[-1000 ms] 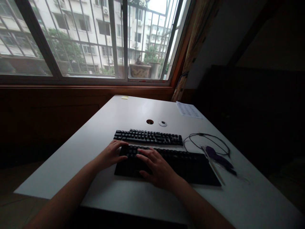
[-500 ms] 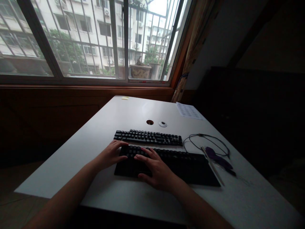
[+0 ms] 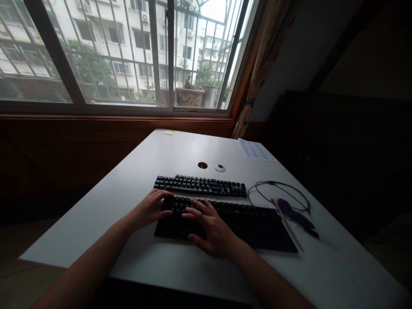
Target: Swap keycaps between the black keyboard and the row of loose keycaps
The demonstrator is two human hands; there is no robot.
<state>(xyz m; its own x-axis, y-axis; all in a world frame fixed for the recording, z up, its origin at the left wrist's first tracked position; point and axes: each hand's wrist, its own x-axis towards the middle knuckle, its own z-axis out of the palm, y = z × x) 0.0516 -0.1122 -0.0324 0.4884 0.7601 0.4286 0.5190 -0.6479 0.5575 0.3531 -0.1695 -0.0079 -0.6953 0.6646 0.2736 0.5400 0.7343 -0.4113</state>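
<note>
This place looks like a room in a home, arranged with a small working corner. If the view is a clock face, at eleven o'clock there is a wide sliding window (image 3: 170, 56). Behind its glass stand a metal grille (image 3: 188, 7) and, at twelve, a flower pot (image 3: 189, 97). Across from it rises a pale building (image 3: 135, 17) of several floors, like housing. At one o'clock hangs a patterned curtain (image 3: 264, 51), and at nine is dark wooden panelling (image 3: 80, 141). The white desk (image 3: 174, 154) with its cable hole (image 3: 202, 165), and the black keyboard (image 3: 257, 227) between four and five, suggest a study.
</note>
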